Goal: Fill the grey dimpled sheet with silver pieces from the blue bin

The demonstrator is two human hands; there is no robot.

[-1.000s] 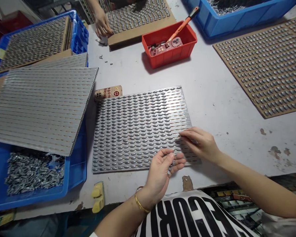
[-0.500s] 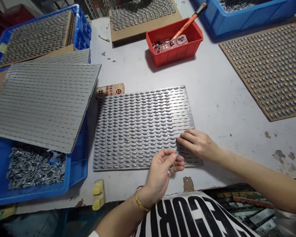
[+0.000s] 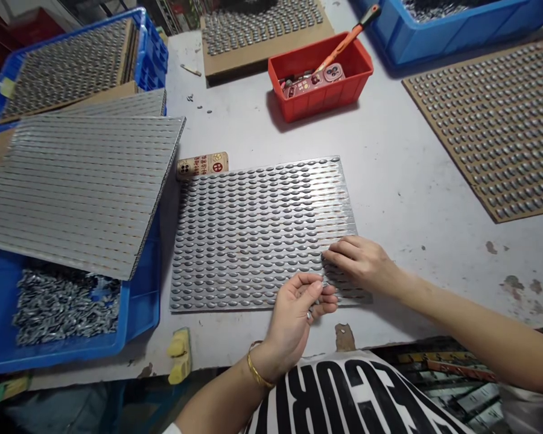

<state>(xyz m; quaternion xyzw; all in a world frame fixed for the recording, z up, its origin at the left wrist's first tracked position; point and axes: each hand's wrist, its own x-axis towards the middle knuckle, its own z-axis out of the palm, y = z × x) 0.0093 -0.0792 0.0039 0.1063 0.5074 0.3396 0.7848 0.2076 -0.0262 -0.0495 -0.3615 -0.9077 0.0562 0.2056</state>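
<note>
A grey board (image 3: 335, 208) lies on the table, with rows of small oval metal pieces (image 3: 253, 241) covering most of it. Bare slotted strips show along its right side. My right hand (image 3: 362, 260) rests over the lower right of the board, fingertips pinched together at the end of a row; a small oval piece seems to be under them, mostly hidden. Just below, my left hand (image 3: 298, 310) is curled palm up over the board's front edge. Small grey metal pieces show between its thumb and fingers.
A blue bin (image 3: 136, 313) of loose metal pieces stands left, a slotted grey board (image 3: 81, 181) lying across it. Behind are a red box (image 3: 321, 90) with an orange-handled tool, and a printed cylinder (image 3: 203, 164). A filled brown board (image 3: 502, 132) lies right.
My right hand's fingertips have shifted very slightly left along the board. My left hand stays almost where it was, still curled around the small pieces.
</note>
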